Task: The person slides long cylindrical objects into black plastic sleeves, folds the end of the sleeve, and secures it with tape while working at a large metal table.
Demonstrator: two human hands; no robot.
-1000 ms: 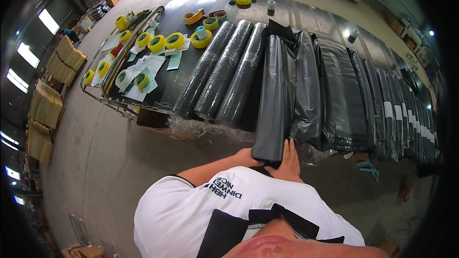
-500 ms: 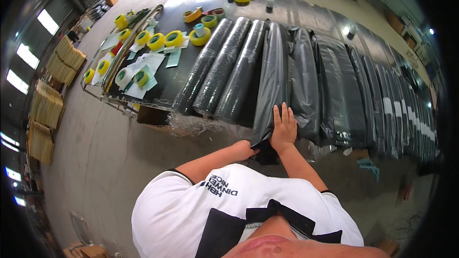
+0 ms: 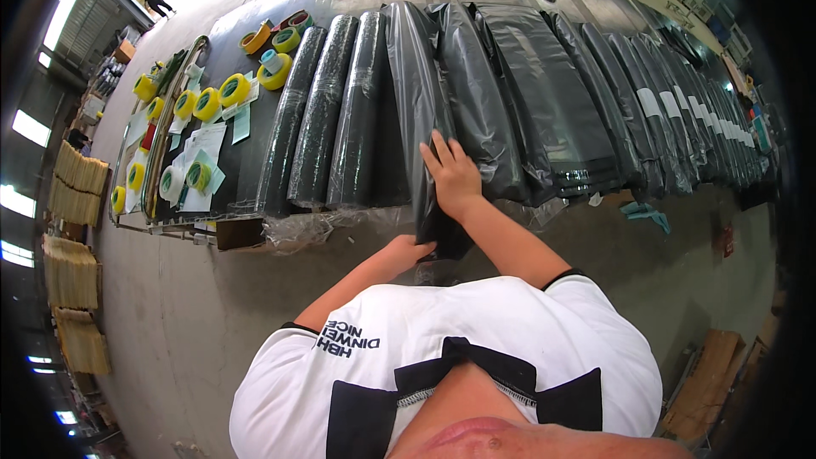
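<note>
A long package in dull black plastic [image 3: 412,102] lies on the table, its near end hanging past the table edge. My left hand [image 3: 406,257] pinches the loose black plastic flap [image 3: 444,238] at that end, thumb on top; some of its fingers are hidden. Higher up, my right hand [image 3: 455,177] rests on the right side of the same package with its fingers spread. To the left lie three black rolls in shiny clear film [image 3: 319,110]. A bulky black plastic package [image 3: 480,106] lies directly to the right.
Several more black packages [image 3: 629,102] with white labels fill the table's right side. Yellow tape rolls [image 3: 206,104] and papers [image 3: 200,149] lie at the left. Crumpled clear film [image 3: 297,229] hangs off the front edge. Stacked tan sheets [image 3: 72,272] stand far left on the floor.
The view has shifted, so the table appears further left and higher. My right hand has slid a little up the package. My left hand still holds the plastic end.
</note>
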